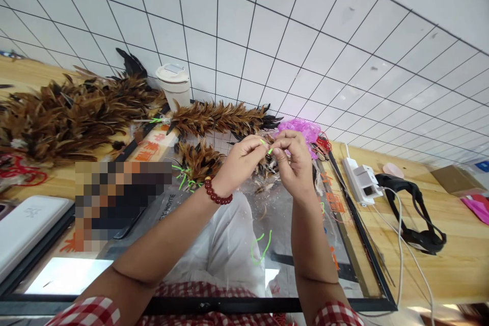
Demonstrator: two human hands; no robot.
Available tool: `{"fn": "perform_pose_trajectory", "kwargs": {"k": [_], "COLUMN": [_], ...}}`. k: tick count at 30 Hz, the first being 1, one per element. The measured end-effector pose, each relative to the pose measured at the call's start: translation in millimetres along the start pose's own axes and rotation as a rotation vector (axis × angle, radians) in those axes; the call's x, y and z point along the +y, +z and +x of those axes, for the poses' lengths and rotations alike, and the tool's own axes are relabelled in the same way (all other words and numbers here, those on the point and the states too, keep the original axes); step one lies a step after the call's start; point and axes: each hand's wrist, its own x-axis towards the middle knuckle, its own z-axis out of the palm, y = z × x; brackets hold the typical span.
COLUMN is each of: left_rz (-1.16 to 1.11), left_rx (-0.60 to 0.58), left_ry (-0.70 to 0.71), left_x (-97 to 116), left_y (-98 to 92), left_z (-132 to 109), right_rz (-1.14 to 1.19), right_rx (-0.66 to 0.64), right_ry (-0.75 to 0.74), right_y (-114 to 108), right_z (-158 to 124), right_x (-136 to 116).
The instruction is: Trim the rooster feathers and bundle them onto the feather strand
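Note:
A short bright green string (270,151) shows at my fingertips over the glass-topped frame. My left hand (247,155), with a red bead bracelet (218,192) at its wrist, pinches it between thumb and forefinger. Close beside it on the right, my right hand (293,159) has its thumb and bent forefinger pressed together at the same string. Below and behind the hands lie loose feathers (263,175), partly hidden by them. To the left is a brown feather bunch (200,160) with green strings (185,178) at it. Another loose green string (261,248) lies on the glass (278,224).
A long feather strip (221,118) lies at the back beside a white lidded cup (173,81). Large brown feather piles (72,112) cover the left. Purple plastic (301,127) sits behind my right hand. At right are a power strip (359,181), cables and a black strap (414,209).

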Motion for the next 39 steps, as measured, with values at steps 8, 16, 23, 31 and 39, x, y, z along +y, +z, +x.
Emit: {"fn": "perform_pose_trajectory", "kwargs": {"k": [8, 16, 23, 31, 39], "left_rz": [-0.255, -0.154, 0.423, 0.620, 0.800], "left_rx": [-0.090, -0.085, 0.133, 0.180, 0.178], "left_ry": [-0.190, -0.087, 0.333, 0.497, 0.584], "left_x": [5.3, 6.9, 8.4, -3.1, -6.4], "left_y": [-1.6, -7.4, -7.9, -8.4, -16.9], "left_z": [2.2, 3.6, -1.2, -10.1, -8.7], "right_rz": [0.227, 0.330, 0.311, 0.688, 0.945], "right_rx": [-0.065, 0.082, 0.191, 0.157, -0.028], "right_ry": [0.051, 0.138, 0.200, 0.428, 0.723], "right_y": [0.5, 4.9, 8.2, 11.2, 10.2], "right_z": [-2.7, -3.4, -2.7, -2.5, 1.9], "right_x": [5.2, 10.5, 2.2, 0.8, -3.2]}}
